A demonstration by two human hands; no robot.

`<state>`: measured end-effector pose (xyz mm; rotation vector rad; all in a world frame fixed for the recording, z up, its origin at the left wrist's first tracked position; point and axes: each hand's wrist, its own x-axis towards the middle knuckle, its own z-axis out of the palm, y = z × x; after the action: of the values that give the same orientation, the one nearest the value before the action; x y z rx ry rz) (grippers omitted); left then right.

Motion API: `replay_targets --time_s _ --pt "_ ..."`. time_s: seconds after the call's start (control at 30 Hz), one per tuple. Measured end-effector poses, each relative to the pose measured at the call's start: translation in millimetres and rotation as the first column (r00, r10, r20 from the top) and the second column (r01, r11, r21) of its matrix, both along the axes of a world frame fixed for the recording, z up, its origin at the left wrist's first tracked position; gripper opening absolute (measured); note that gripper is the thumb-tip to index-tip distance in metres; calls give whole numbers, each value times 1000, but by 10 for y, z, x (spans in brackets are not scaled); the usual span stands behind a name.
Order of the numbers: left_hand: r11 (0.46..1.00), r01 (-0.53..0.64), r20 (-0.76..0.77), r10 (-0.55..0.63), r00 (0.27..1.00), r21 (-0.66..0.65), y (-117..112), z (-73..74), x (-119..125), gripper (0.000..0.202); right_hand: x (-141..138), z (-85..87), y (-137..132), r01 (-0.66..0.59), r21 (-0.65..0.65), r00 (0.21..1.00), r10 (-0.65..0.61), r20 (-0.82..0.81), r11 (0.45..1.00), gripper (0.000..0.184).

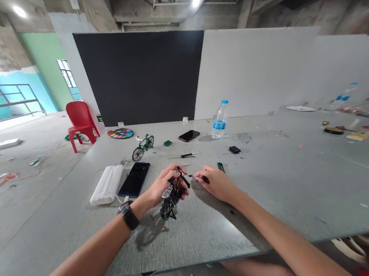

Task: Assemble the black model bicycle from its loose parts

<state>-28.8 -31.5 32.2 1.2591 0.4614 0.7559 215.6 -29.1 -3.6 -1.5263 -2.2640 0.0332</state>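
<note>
My left hand (pixel 166 181) is closed around a small black model bicycle (pixel 171 196), which is tilted just above the table with its rear rack and a wheel toward me. To the right of it, my right hand (pixel 216 182) pinches a small, thin dark piece (pixel 191 175) whose kind I cannot make out. Its tip points at the bicycle's front end, with a small gap between them. My left fingers partly hide the bicycle's front. Beyond my hands lie a small black-handled tool (pixel 189 155) and a green-and-black piece (pixel 220 167).
A green model bicycle (pixel 143 147) stands at the back left. Near my left hand are a white power bank (pixel 107 184) and a dark phone (pixel 135 179). Farther back are another phone (pixel 189 135), a water bottle (pixel 219 121), a paint palette (pixel 120 133) and a black block (pixel 234 149).
</note>
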Motion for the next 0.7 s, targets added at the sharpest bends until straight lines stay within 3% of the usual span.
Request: replay_targets --time_s 0.7 --pt "999 -17 43 18 999 -30 76 -101 -24 24 6 -77 -5 18 26 1000 -18 -3 999 30"
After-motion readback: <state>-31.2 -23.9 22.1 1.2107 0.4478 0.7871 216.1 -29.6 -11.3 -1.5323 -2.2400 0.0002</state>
